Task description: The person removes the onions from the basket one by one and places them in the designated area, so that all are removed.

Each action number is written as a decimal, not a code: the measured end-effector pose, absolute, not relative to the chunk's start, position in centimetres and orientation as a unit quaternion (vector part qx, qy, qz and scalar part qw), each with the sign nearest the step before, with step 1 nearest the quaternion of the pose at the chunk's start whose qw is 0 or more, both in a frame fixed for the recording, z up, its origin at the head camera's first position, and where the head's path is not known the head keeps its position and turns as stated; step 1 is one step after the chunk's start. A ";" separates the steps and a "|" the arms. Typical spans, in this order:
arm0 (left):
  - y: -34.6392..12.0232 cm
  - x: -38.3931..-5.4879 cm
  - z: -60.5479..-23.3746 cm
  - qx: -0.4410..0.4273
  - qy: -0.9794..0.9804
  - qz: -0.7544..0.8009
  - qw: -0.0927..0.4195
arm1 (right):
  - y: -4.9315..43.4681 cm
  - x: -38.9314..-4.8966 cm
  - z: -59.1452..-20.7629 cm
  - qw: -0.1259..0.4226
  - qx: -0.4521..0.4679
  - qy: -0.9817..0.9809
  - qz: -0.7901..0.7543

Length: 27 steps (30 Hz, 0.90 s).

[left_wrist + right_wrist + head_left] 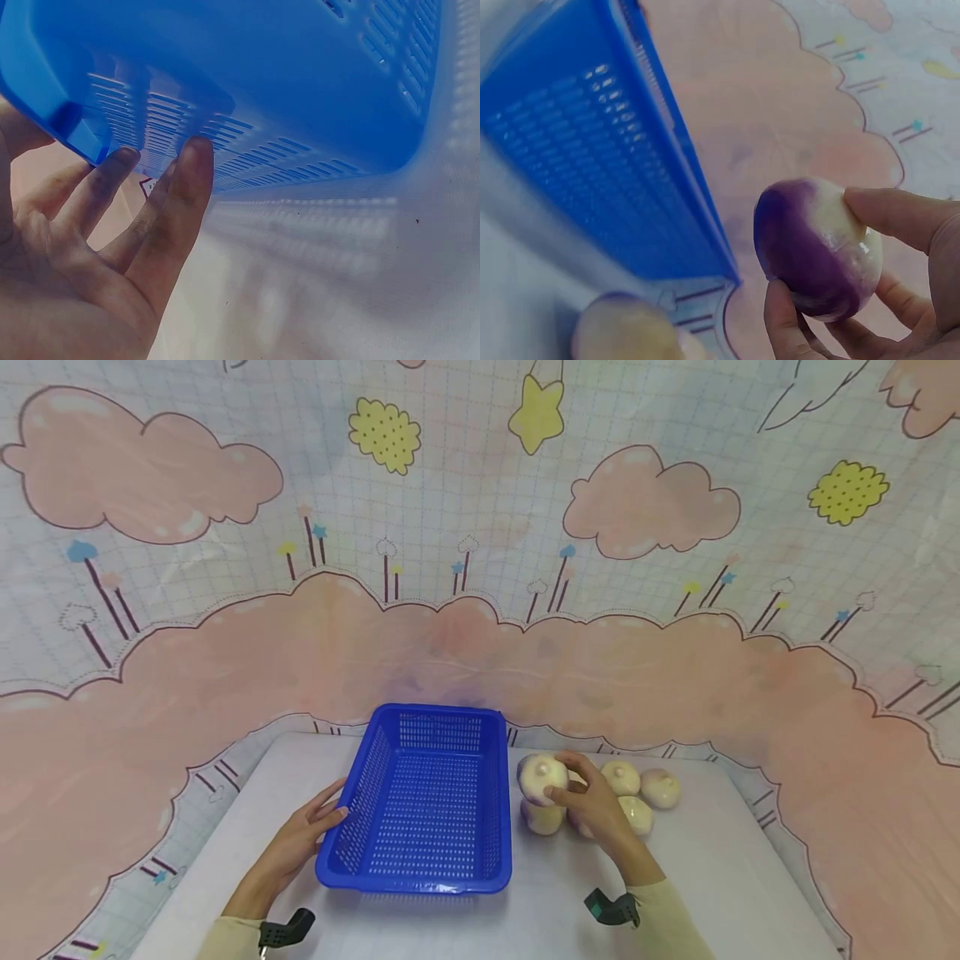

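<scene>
My right hand point(602, 810) holds a turnip point(542, 780) between thumb and fingers, just right of a blue plastic basket point(507, 827). In the right wrist view this turnip point(814, 251) shows purple on one side and creamy white on the other. My left hand point(295, 841) grips the basket's left rim, thumb at the top edge. Seen from the left wrist, its fingers point(193, 176) lie against the slotted outer wall point(300, 161) below the rim. Bare slotted floor shows inside the basket. Several more turnips point(661, 788) lie around and behind my right hand, some partly hidden by it.
Basket and turnips are on a white table point(720, 860). A patterned cloth point(450, 652) with clouds and stars hangs behind the table and down its sides. Wrist cameras point(611, 908) sit on both forearms.
</scene>
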<state>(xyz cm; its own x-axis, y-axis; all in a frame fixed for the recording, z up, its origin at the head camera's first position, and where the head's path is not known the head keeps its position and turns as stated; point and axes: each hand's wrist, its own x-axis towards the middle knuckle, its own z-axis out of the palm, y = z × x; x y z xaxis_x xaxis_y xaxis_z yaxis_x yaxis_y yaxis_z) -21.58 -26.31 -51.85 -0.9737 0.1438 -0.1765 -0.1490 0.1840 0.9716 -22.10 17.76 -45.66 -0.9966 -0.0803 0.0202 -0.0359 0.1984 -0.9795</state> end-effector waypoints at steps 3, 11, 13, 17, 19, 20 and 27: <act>-26.3 -21.6 -51.8 -0.005 0.762 0.637 0.115 | 18.7 -21.7 -45.9 0.013 -0.028 0.783 -0.621; -26.2 -21.6 -51.6 -0.010 0.766 0.633 0.117 | 21.1 -21.0 -46.8 0.008 -0.021 0.785 -0.619; -26.2 -21.6 -51.5 -0.011 0.765 0.633 0.118 | 21.7 -20.8 -46.9 0.007 -0.013 0.784 -0.620; -26.2 -21.6 -51.4 -0.013 0.764 0.634 0.119 | 22.6 -20.6 -47.3 -0.002 0.012 0.790 -0.613; -26.2 -21.6 -51.4 -0.013 0.765 0.633 0.119 | 23.0 -20.4 -47.5 -0.003 0.022 0.795 -0.607; -26.1 -21.6 -51.3 -0.013 0.765 0.633 0.119 | 23.1 -20.3 -47.5 -0.002 0.025 0.797 -0.604; -26.1 -21.7 -51.2 -0.015 0.766 0.631 0.122 | 24.6 -20.0 -47.5 -0.029 0.045 0.802 -0.594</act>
